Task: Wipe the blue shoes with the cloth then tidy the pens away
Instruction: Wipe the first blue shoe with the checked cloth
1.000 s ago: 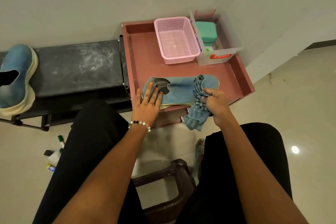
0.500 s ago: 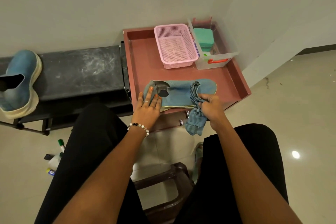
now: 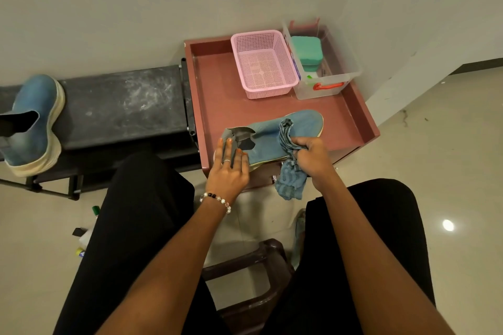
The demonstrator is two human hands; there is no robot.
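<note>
One blue shoe (image 3: 269, 136) lies on its side at the front edge of the reddish-brown tray table (image 3: 217, 84), toe to the right. My left hand (image 3: 230, 168) presses flat on its heel end. My right hand (image 3: 313, 156) grips a bunched blue-grey cloth (image 3: 290, 171) against the shoe's middle; the cloth's loose end hangs below the table edge. The second blue shoe (image 3: 34, 122) stands on the black bench (image 3: 122, 106) at the far left. Several pens (image 3: 87, 234) lie on the floor by my left leg, partly hidden.
A pink mesh basket (image 3: 264, 65) and a clear plastic box (image 3: 326, 68) holding a green case stand at the back of the tray table. A dark brown stool (image 3: 258, 280) sits between my knees. Walls close in behind and to the right.
My right hand has drawn the cloth leftward along the shoe, from near the toe toward the middle. My left hand stays pressed on the heel. The view has tilted slightly.
</note>
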